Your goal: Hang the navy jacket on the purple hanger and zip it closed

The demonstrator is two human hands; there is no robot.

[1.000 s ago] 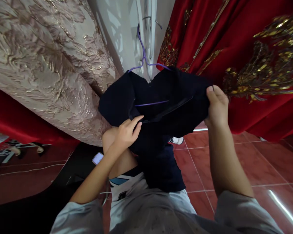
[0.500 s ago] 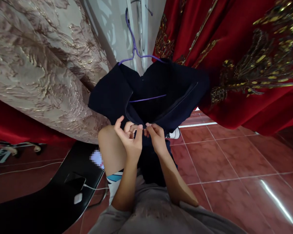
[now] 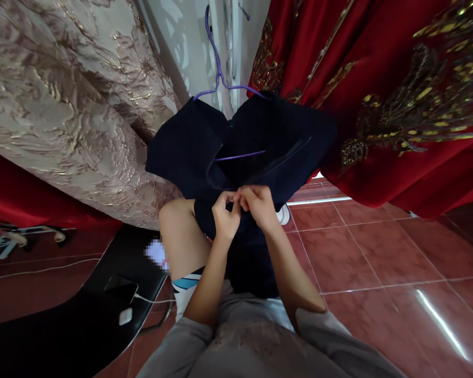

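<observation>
In the fingertips of left hand (image 3: 225, 218) and right hand (image 3: 260, 206), a dark navy fabric garment (image 3: 177, 147) is pinched at its front edge (exact bit hidden); it is draped on a slim purple hanger (image 3: 219, 71). A pale item (image 3: 156, 253), pixelated, unreadable, is seen on a glossy black bench (image 3: 59, 325). Floor: red marbled tiles (image 3: 370, 252).

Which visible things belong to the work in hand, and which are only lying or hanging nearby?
In the work:
dark garment, at the left hand and right hand
purple hanger, partly inside it

Nearby:
black device with white cable
small white case
red fabric
pale textured fabric
</observation>
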